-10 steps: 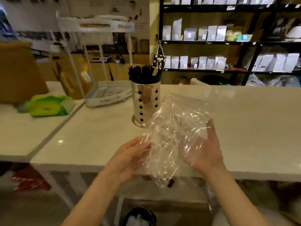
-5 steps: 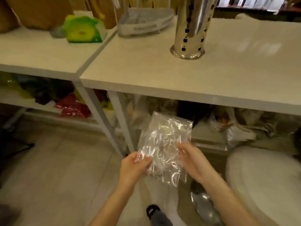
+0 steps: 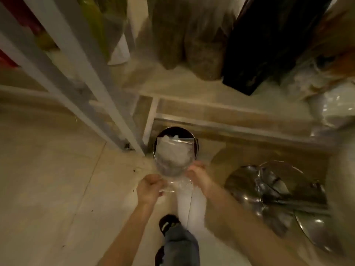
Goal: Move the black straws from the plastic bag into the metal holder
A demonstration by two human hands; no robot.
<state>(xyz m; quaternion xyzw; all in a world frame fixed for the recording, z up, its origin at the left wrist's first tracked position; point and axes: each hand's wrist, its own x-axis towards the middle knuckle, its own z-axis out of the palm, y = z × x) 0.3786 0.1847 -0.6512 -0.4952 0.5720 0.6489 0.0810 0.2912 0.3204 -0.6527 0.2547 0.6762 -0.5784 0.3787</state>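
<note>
I look straight down at the floor under the counter. The clear plastic bag (image 3: 173, 157) looks empty and hangs over a round dark bin (image 3: 175, 132) on the floor. My left hand (image 3: 150, 186) pinches the bag's near left corner. My right hand (image 3: 197, 176) grips its near right edge. The metal holder and the black straws are out of view.
A white table leg (image 3: 92, 81) slants down at the left of the bin. A low shelf (image 3: 221, 93) behind it carries dark and clear sacks. A chrome stool base (image 3: 278, 192) lies at the right. My shoe (image 3: 169, 224) and trouser leg stand below the hands.
My view has swung down from the countertop to the floor. Both hands carried the bag down below the counter, and it now hangs over the bin.
</note>
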